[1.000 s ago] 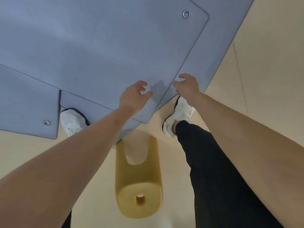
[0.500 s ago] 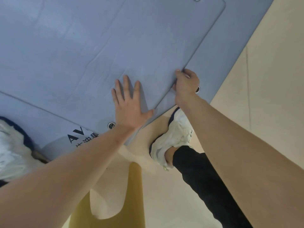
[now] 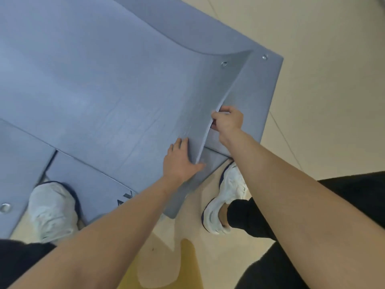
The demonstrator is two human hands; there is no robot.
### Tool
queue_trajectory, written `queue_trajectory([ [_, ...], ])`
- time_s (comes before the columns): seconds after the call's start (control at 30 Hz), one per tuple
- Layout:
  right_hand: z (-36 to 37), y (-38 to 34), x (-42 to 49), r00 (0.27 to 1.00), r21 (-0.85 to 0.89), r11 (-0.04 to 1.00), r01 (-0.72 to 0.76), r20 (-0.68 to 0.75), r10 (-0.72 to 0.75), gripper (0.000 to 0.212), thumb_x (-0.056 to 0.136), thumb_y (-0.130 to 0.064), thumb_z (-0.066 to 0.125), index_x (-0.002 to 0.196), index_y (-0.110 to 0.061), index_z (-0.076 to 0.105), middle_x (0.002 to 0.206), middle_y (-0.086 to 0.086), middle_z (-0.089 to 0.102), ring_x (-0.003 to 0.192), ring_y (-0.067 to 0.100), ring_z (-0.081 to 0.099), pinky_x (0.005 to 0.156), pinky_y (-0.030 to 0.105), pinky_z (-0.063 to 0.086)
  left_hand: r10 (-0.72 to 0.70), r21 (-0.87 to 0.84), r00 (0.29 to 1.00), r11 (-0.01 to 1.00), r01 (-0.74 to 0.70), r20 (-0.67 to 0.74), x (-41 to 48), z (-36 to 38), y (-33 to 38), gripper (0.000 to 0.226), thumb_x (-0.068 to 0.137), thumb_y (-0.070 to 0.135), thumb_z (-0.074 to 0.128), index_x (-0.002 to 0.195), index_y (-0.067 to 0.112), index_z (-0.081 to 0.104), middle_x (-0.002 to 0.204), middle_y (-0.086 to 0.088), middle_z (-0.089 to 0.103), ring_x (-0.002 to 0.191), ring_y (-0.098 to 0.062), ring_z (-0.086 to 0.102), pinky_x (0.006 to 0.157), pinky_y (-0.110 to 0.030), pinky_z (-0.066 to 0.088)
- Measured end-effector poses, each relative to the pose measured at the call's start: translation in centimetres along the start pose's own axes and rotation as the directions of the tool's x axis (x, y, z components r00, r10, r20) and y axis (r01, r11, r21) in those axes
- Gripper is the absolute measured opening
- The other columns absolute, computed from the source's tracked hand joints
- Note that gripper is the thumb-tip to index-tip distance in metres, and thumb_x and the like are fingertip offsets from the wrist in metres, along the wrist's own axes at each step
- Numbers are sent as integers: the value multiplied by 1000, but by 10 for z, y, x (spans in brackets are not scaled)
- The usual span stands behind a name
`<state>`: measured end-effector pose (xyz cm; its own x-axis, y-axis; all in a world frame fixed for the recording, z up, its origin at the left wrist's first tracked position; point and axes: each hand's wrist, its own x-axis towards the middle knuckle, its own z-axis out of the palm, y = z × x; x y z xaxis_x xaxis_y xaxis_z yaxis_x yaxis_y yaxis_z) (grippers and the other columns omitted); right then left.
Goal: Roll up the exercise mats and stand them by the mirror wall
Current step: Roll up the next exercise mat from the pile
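Several blue-grey exercise mats lie overlapped on the beige floor. The top mat has its short end lifted into a curl on the right side. My right hand grips that raised edge, fingers curled round it. Flat on the same mat near its corner rests my left hand, with the thumb at the corner edge. A lower mat with a metal eyelet shows beneath the lifted end. Another mat lies at the left.
My feet in white shoes stand at the mats' near edge, one partly on a mat, the other on the floor. A yellow foam roller lies on the floor between my legs. Bare beige floor extends to the right.
My right hand has lifted the top mat's end edge off the mat below, so it now curls upward. My left hand stays flat near the corner. The view has pulled back.
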<state>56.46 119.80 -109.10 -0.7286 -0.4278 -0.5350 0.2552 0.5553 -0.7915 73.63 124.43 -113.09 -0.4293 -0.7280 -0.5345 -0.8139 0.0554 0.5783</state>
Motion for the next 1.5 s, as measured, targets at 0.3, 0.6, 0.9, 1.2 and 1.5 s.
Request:
queue_trajectory([
  [0.3, -4, -42, -88, 987, 32, 989, 143, 75, -145, 25, 84, 4, 72, 101, -8, 59, 102, 17, 69, 64, 20, 69, 52, 25, 57, 128, 36, 982, 992, -124, -142, -73, -88, -15, 20, 102, 23, 56, 106, 8, 68, 95, -12, 71, 93, -33, 65, 77, -35, 46],
  [0.6, -14, -36, -151, 722, -423, 585, 692, 373, -583, 50, 97, -31, 67, 140, -9, 51, 121, 10, 55, 107, 27, 55, 90, 35, 46, 112, -27, 990, 993, -114, -83, -158, -187, -45, 40, 108, 31, 51, 77, 7, 54, 68, -8, 39, 63, -18, 38, 64, -32, 30],
  [0.9, 3, -75, -203, 258, -399, -259, 880, 857, -446, 34, 94, -48, 67, 112, -21, 75, 123, 8, 60, 120, 34, 47, 98, 45, 36, 42, 55, 979, 998, -32, -201, -212, -228, -103, 31, 107, 39, 48, 85, 21, 59, 79, -7, 54, 72, -18, 52, 78, -45, 51],
  [1.2, 84, -68, -308, 270, -273, 27, 962, 926, -264, 33, 98, -55, 58, 83, -27, 67, 76, -6, 64, 73, 14, 59, 61, 30, 38, -24, 223, 917, 967, 122, -398, -311, -307, -172, 32, 108, 39, 46, 117, 19, 70, 108, 2, 70, 102, -25, 63, 88, -41, 47],
  [1.5, 157, -86, -343, 214, -206, 88, 975, 972, -95, 28, 97, -47, 64, 77, -28, 69, 73, -10, 64, 69, 10, 58, 63, 30, 41, 286, 570, 798, 817, 86, -531, -308, -279, -176, 60, 98, 48, 59, 152, 26, 45, 153, -2, 51, 138, -28, 48, 113, -46, 37],
])
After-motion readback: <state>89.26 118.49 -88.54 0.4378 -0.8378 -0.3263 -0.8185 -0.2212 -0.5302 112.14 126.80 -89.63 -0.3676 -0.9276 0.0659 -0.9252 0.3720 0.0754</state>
